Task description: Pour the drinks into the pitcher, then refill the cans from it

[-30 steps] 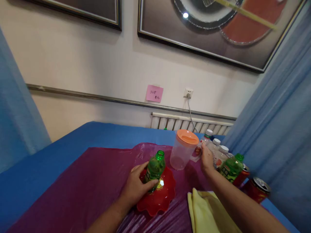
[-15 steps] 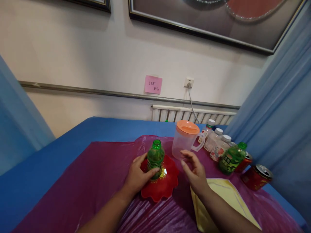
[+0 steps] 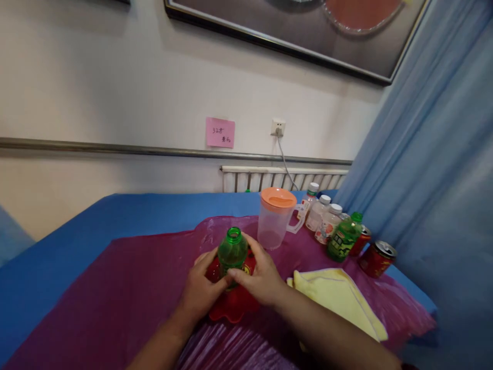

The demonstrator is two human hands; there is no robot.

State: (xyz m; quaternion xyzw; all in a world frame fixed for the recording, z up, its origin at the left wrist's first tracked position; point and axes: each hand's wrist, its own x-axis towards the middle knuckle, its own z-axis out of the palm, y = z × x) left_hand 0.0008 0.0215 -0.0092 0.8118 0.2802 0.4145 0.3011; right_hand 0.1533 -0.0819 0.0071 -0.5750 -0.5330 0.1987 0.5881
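An uncapped green bottle (image 3: 233,250) stands upright on a red scalloped dish (image 3: 235,307). From the left, my left hand (image 3: 201,286) wraps round the bottle's lower part. My right hand (image 3: 263,275) grips it from the right, with the thumb across its front and the fingers behind. Both thumbs nearly meet on the label, which they mostly cover. Behind my right hand is a clear pitcher (image 3: 271,226) with an orange lid.
A yellow cloth (image 3: 339,295) lies right of the dish. Clear bottles with white caps (image 3: 318,212), another green bottle (image 3: 344,239) and red cans (image 3: 376,259) stand at the right. Purple plastic sheeting (image 3: 146,277) covers part of the blue table (image 3: 154,208).
My right hand has moved left from beside the pitcher and closed on the green bottle. My left hand stays on it. The view has shifted to the right.
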